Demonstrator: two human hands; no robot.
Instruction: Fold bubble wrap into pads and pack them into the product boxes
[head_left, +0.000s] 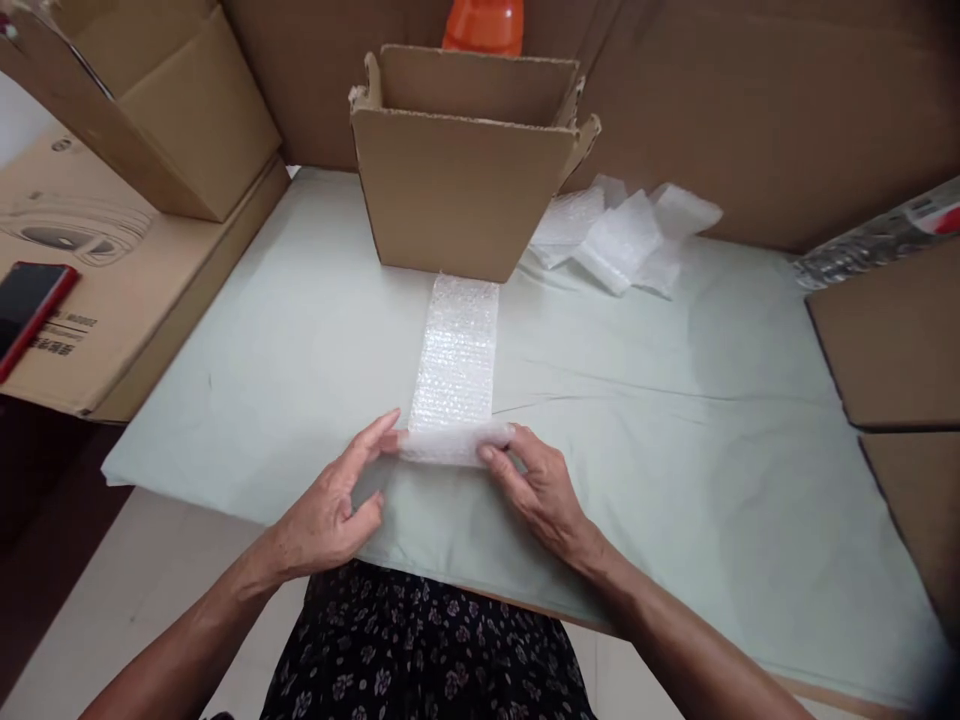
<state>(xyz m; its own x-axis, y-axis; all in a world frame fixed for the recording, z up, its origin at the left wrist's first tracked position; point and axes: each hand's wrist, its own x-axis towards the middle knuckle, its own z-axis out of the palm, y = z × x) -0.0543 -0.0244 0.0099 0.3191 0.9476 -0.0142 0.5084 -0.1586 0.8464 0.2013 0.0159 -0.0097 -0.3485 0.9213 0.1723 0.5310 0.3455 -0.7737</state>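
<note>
A strip of bubble wrap (456,345) runs across the table from the foot of a cardboard box toward me. Its near end is rolled or folded over into a flat band. My right hand (544,490) pinches the right end of that band between thumb and fingers. At the left end is my left hand (334,505), its fingers spread and the fingertips touching or close beside the wrap. Whether anything lies inside the rolled end cannot be seen.
The open cardboard box (465,190) stands behind the strip, an orange object (484,25) beyond it. Several bubble wrap pieces (626,235) lie to its right. More cardboard (892,340) and a plastic bottle (862,245) are far right. A red-edged phone (34,310) rests on a carton (112,350) at left.
</note>
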